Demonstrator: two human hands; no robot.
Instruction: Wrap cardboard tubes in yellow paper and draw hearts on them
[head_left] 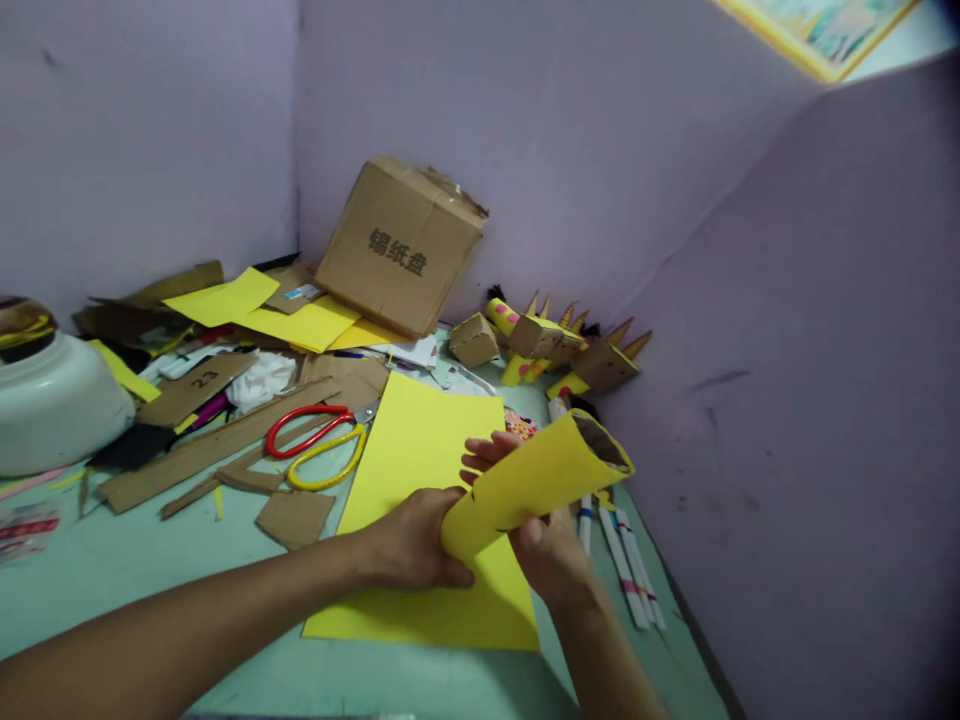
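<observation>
A cardboard tube (536,475) wrapped in yellow paper is held tilted above the table, its brown inside showing at the upper right end. My left hand (420,540) is closed round the lower end, thumb near the rim. Beneath the tube, my right hand (553,560) cradles it loosely; its thumb is on the near side and its fingers show beyond the far side. A sheet of yellow paper (420,610) lies flat under both hands. Scissors (326,470) with one red and one yellow handle rest at that sheet's left edge.
Cardboard scraps (296,518) and a crumpled white tissue (262,382) lie to the left, near a white pot (64,410). A cardboard box (405,250) leans at the back wall. Spiked cardboard figures (600,365) stand back right; marker pens (626,565) lie at right.
</observation>
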